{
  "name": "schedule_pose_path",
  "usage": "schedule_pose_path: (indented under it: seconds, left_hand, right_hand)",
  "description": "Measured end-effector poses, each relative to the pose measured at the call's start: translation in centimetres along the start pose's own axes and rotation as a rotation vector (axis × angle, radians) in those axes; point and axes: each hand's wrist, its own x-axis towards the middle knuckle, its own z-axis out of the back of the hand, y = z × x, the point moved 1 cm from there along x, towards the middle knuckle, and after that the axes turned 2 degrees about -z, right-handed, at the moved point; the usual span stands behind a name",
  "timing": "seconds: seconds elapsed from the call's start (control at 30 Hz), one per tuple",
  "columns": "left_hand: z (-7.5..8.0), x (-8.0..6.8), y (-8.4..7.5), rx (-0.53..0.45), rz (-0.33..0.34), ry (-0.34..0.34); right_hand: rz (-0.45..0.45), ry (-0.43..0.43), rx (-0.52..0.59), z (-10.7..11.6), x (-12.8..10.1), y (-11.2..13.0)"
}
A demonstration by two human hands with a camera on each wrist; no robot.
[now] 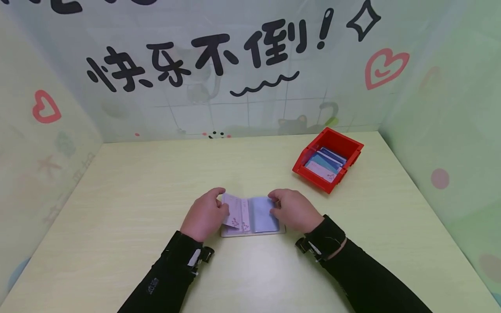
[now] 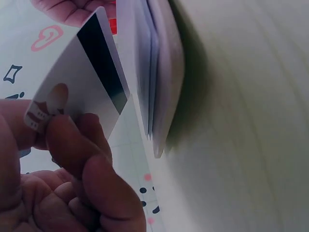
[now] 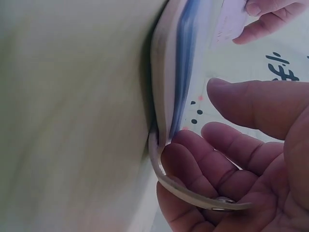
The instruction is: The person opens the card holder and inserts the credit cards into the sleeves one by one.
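Note:
A small card holder lies open on the pale table, with clear sleeves showing. My left hand pinches a pale pink card over the holder's left page. In the left wrist view the card shows a dark magnetic stripe and is held between thumb and fingers, beside the holder's stacked sleeves. My right hand grips the holder's right side. The right wrist view shows its fingers curled at the cover edge, with a snap strap lying across them.
A red plastic bin holding several cards stands to the back right, tilted toward me. Printed panels wall in the table at the back and on both sides.

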Motion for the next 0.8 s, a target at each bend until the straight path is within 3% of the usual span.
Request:
schedule_pose_path:
  seconds: [0.3, 0.8]
  left_hand:
    - [-1.3, 0.0, -0.3, 0.018, -0.017, 0.018]
    - [-1.9, 0.3, -0.8, 0.09, -0.047, 0.019]
  right_hand:
    - [-0.009, 0.005, -0.004, 0.1, -0.1, 0.1]
    - [-0.035, 0.027, -0.011, 0.1, -0.3, 0.5]
